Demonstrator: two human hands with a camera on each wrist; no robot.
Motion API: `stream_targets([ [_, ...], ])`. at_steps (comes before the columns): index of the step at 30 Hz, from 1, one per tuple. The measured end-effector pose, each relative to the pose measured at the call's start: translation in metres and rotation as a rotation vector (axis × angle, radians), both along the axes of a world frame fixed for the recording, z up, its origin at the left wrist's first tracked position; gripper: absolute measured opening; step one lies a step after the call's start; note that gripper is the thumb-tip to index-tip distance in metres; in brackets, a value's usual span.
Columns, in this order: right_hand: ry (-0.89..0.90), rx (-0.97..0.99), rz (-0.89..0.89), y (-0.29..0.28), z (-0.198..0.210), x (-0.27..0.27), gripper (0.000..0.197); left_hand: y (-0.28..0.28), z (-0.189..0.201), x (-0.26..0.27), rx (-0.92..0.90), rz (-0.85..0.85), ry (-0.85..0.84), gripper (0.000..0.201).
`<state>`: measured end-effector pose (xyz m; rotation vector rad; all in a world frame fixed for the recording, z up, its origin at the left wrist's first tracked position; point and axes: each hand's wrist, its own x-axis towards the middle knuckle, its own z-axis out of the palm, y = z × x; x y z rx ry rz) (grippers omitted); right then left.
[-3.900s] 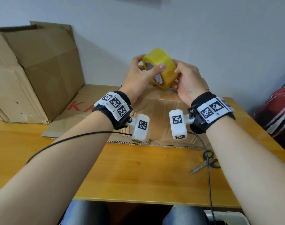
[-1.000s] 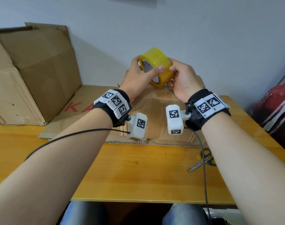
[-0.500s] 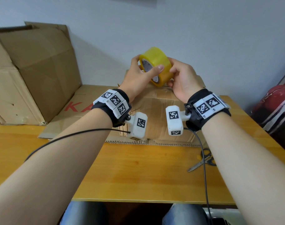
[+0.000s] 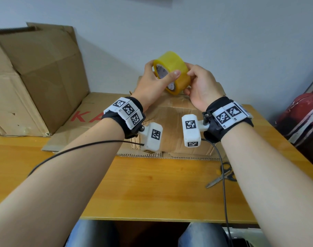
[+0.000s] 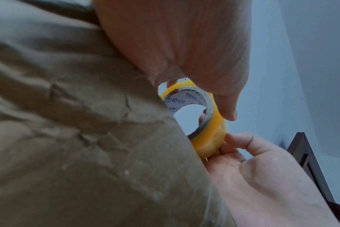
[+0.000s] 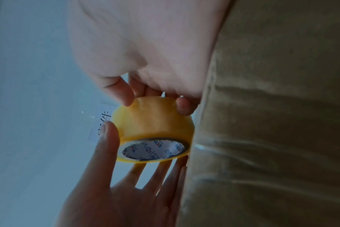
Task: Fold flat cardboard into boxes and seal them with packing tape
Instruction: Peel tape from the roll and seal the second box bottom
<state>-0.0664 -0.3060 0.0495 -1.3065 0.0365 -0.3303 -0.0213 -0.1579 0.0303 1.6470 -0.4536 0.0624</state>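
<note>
Fingers (image 4: 175,74) of the left hand (image 4: 152,86) and right hand (image 4: 202,86) both grip the yellow packing tape roll (image 4: 171,68), raised above the folded cardboard box (image 4: 171,120) on the desk (image 4: 152,184).

- Both hands are holding a yellow tape roll (image 4: 171,72) up in the air, above a folded cardboard box (image 4: 171,122).
- The left hand (image 4: 152,86) is gripping it from the left, thumb lying across the front.
- The right hand (image 4: 202,86) is pinching the roll's right side.
- Scissors (image 4: 221,177) are lying on the wooden surface (image 4: 152,189), below and right of the grip.
- A large open carton (image 4: 32,73) is standing far left.
</note>
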Motion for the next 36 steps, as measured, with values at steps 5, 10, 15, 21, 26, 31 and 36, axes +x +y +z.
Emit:
stream_targets([
  [5, 0.013, 0.007, -0.005, -0.001, 0.0, 0.001, 0.05, 0.0, 0.0, 0.0, 0.01, -0.007, 0.008, 0.113],
  [10, -0.008, -0.115, -0.035, -0.001, -0.001, -0.001, 0.067, 0.0, 0.001, 0.0, 0.009, -0.007, 0.007, 0.112],
  [15, -0.004, -0.01, -0.001, 0.0, -0.001, 0.001, 0.047, 0.001, 0.002, -0.001, -0.011, -0.021, 0.016, 0.112],
  [21, 0.019, 0.02, -0.012, 0.001, 0.001, -0.002, 0.047, 0.0, 0.001, -0.001, 0.002, -0.019, 0.019, 0.113],
  [26, 0.018, -0.004, -0.01, 0.001, 0.002, -0.005, 0.054, 0.0, 0.0, -0.001, 0.01, -0.012, 0.015, 0.114],
  [31, -0.009, -0.184, -0.075, 0.004, 0.0, -0.008, 0.071, 0.002, 0.002, -0.004, 0.01, -0.002, 0.015, 0.108],
  [36, -0.051, -0.244, -0.076, 0.011, 0.008, -0.018, 0.041, 0.006, 0.01, -0.008, -0.128, -0.013, 0.092, 0.085],
])
